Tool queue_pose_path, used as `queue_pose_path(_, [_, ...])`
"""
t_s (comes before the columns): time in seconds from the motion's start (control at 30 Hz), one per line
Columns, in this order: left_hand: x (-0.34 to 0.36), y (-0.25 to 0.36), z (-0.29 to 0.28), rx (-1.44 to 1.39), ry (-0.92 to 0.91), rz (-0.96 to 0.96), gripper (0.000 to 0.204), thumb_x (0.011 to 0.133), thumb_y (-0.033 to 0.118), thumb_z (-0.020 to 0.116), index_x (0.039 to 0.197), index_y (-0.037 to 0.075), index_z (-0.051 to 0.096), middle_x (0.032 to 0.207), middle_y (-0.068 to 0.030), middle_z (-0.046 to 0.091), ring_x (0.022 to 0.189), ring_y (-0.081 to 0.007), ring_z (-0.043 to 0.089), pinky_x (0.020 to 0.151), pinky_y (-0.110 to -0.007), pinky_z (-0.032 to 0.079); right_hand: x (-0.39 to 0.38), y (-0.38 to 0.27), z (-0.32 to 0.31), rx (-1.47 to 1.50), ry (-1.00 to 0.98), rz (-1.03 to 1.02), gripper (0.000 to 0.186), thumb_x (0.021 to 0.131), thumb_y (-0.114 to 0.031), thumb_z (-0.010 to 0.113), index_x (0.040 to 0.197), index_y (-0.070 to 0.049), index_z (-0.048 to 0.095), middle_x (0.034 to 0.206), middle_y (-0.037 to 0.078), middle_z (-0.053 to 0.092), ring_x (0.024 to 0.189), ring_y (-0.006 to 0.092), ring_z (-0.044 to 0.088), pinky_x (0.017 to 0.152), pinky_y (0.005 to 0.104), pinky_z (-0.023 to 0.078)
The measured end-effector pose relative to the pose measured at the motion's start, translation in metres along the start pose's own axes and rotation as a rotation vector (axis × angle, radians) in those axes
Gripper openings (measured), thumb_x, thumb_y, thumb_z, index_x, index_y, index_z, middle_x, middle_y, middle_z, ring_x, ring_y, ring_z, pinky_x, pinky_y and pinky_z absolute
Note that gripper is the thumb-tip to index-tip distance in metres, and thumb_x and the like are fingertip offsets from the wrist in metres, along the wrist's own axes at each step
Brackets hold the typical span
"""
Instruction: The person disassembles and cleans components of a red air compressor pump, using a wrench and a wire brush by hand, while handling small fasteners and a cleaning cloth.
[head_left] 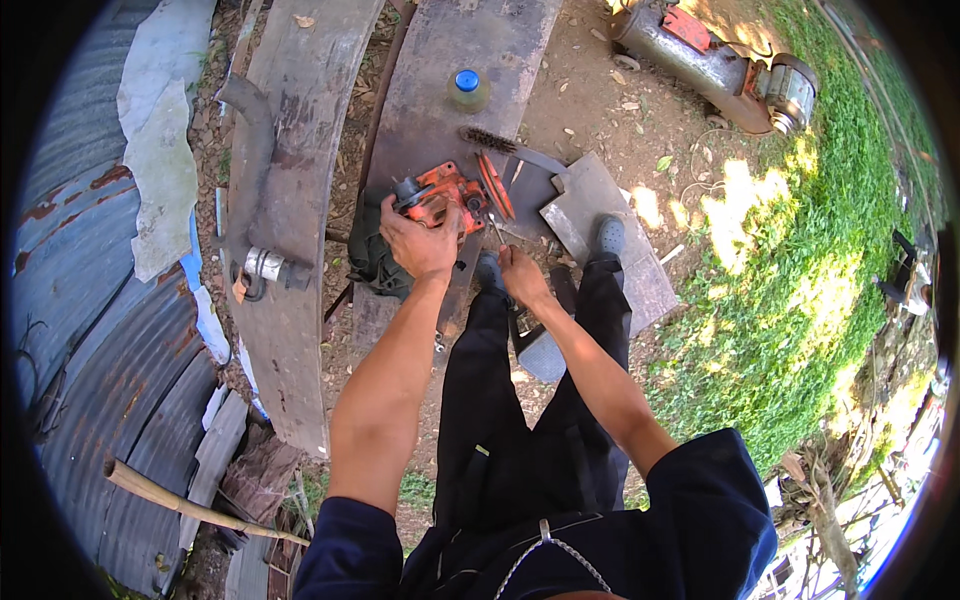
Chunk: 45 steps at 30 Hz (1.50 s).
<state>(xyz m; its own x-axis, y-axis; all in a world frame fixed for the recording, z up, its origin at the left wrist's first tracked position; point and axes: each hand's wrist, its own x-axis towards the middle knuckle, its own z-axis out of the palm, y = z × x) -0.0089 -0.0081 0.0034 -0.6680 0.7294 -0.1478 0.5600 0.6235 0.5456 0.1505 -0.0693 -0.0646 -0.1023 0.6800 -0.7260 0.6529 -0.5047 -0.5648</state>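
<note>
In the head view, an orange machine (436, 204) is seen resting on a worn bench (420, 110), beside a red-orange pulley wheel (497, 186). The machine's near side is gripped by the bent, spread fingers of the left hand (420, 243). A slim metal tool (497, 230) is held in the closed fingers of the right hand (522, 277), its tip directed toward the machine; whether contact is made cannot be told. A dark-bristled brush (487, 138) and a blue-lidded jar (468, 92) are noted beyond.
</note>
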Motion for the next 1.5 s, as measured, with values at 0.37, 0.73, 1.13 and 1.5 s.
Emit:
queue_pose_path(0.37, [0.001,-0.003,0.0,0.01,0.005,0.001,0.087,0.066,0.042,0.082,0.128,0.001,0.037,0.118,-0.0222,0.05,0.114,-0.0386,0.047,0.091,-0.049,0.042,0.039,-0.048,0.002,-0.593,-0.44,-0.127,0.022,0.081,-0.009,0.055,0.085,0.007,0.069,0.088,0.025,0.068,0.085,0.0339,0.069,0.076,0.0416,0.055])
queue_pose_path(0.73, [-0.001,-0.008,0.001,0.008,0.003,-0.007,0.088,0.065,0.041,0.082,0.13,0.001,0.037,0.12,-0.0218,0.05,0.115,-0.0383,0.047,0.092,-0.049,0.042,0.02,-0.019,0.028,-0.876,-0.149,-0.398,0.021,0.079,-0.011,0.059,0.09,0.002,0.071,0.088,0.023,0.069,0.084,0.0356,0.069,0.074,0.0414,0.055])
queue_pose_path(1.13, [-0.003,-0.007,-0.002,0.022,0.026,0.022,0.085,0.066,0.041,0.082,0.128,0.001,0.039,0.119,-0.0207,0.051,0.115,-0.0375,0.048,0.092,-0.049,0.044,0.099,0.064,0.065,-0.273,0.015,-0.251,0.032,0.101,-0.027,0.04,0.113,0.002,0.045,0.098,0.034,0.061,0.094,0.0496,0.059,0.078,0.057,0.047])
queue_pose_path(1.5, [0.0,-0.002,-0.001,-0.001,0.004,0.014,0.085,0.067,0.044,0.082,0.128,0.001,0.04,0.12,-0.02,0.05,0.114,-0.0369,0.049,0.092,-0.048,0.043,-0.006,0.098,0.053,-0.114,0.125,0.191,0.042,0.101,-0.039,0.038,0.107,0.0,0.054,0.088,0.033,0.061,0.091,0.0511,0.058,0.077,0.0592,0.043])
